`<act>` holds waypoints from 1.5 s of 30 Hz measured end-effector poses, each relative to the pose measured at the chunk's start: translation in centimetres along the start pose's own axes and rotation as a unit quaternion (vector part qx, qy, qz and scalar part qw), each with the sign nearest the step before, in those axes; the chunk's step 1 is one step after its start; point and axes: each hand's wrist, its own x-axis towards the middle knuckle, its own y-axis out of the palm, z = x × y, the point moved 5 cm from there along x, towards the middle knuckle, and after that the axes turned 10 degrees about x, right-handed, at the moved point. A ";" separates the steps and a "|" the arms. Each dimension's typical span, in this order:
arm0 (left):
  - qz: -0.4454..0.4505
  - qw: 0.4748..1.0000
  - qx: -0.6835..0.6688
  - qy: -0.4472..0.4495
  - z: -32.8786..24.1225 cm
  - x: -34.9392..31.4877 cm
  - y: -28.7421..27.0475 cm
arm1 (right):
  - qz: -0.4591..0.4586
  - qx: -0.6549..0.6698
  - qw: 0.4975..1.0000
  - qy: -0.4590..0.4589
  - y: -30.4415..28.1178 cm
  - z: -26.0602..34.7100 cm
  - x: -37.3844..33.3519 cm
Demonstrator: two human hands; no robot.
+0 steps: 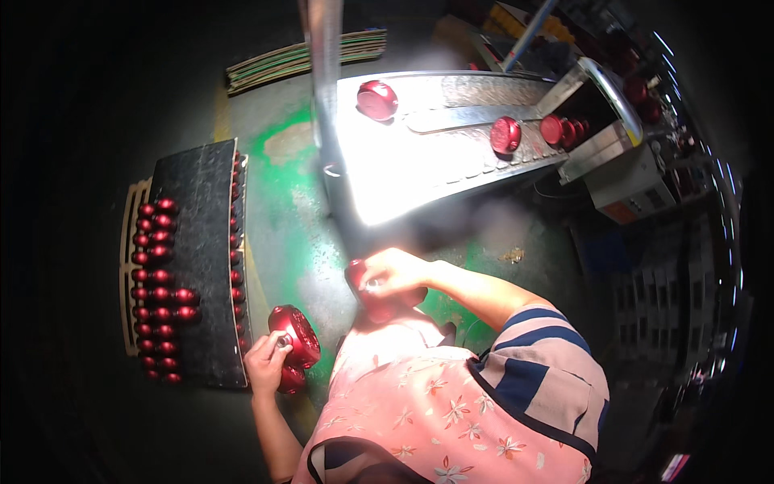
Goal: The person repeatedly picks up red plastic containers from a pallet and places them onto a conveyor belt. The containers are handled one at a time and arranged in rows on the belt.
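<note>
My left hand, low on the left, is closed at the narrow metal neck of a shiny red round vessel. A second red vessel hangs just below it against the same hand; how that one is gripped is hidden. In front of my body my right hand has its fingers closed around the neck end of another red vessel. More red surface shows beneath this hand, but glare blurs its outline. Whether it is one piece or two, I cannot tell.
A dark board on the left bears rows of red vessels, with more under its edge. Ahead stands a bright metal conveyor table with several red vessels. An upright post rises at its left end. Stacked sheets lie behind.
</note>
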 end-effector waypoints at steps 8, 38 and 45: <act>0.160 0.985 -0.046 0.048 -11.0 16.2 13.2 | -0.282 0.041 0.952 0.116 -16.8 -5.6 -13.8; 0.129 0.964 -0.029 0.230 -33.3 33.7 40.0 | -0.398 0.017 0.911 0.105 -50.0 -21.3 -28.8; 0.061 0.895 -0.211 0.387 -37.6 29.9 40.1 | -0.581 -0.171 0.796 0.017 -52.0 -14.5 -34.9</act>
